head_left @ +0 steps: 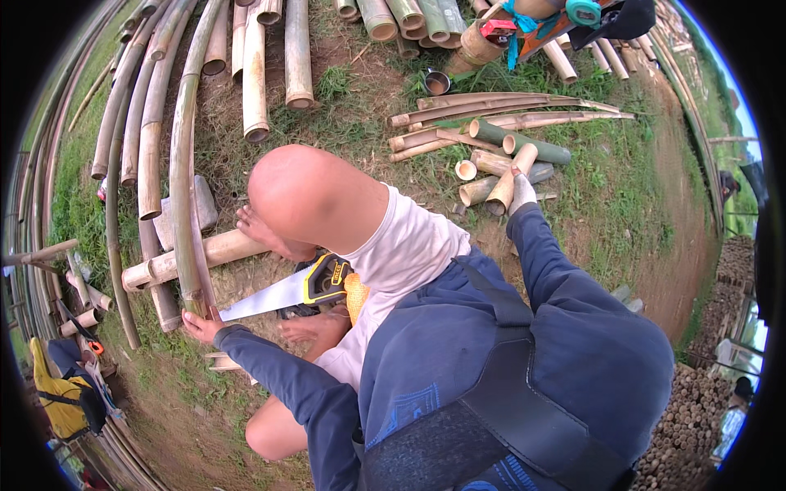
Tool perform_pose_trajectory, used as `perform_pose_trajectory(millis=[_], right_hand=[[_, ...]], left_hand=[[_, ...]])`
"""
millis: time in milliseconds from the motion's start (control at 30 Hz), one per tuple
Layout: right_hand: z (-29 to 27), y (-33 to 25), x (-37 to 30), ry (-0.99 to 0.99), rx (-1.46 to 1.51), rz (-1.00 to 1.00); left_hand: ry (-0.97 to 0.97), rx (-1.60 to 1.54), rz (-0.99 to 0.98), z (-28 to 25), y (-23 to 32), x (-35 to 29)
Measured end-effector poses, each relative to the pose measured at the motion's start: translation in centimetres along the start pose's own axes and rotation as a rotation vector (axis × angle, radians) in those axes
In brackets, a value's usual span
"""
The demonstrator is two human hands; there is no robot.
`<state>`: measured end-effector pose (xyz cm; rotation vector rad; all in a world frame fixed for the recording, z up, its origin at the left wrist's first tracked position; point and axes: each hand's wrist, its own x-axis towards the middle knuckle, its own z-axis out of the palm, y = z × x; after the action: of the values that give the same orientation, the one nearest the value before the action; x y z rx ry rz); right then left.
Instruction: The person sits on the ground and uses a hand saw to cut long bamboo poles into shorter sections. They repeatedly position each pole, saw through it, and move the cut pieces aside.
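My left hand (202,327) is closed around the near end of a long, split-looking bamboo pole (187,204) that rises away at the left. Out to the right, my right hand (521,190), pale grey as if gloved, grips a short cut bamboo piece (506,186). That piece lies over a small pile of short bamboo pieces, including a green bamboo tube (536,149). Between my left hand and my legs is a handsaw (274,296), its handle (327,280) black and yellow, its blade pointing toward the left hand. One of my bare feet rests on a thick crosswise bamboo pole (201,257).
Split bamboo strips (491,114) lie beyond the short pieces, near a metal cup (436,82). Long bamboo poles (299,57) fill the far side and left. A pale stone block (184,214) sits behind the held pole. A yellow bag (57,401) is at the lower left.
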<state>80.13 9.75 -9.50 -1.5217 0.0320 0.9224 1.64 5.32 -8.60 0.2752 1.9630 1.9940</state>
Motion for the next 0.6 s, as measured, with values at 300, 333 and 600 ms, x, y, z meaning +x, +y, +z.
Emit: perform_pose_trajectory(millis=[300, 333, 600], right_hand=[[-7.5, 2.7, 13.1, 0.120, 0.273, 0.042], [-7.1, 2.9, 14.3, 0.204, 0.190, 0.093], [-11.7, 8.1, 14.0, 0.399, -0.832, 0.350]], left_hand=[[-0.004, 0.634, 0.275, -0.1, 3.5, 1.6], [-0.071, 0.680, 0.322, 0.2, 4.6, 1.9], [-0.828, 1.363, 0.305, 2.4, 13.3, 3.4]])
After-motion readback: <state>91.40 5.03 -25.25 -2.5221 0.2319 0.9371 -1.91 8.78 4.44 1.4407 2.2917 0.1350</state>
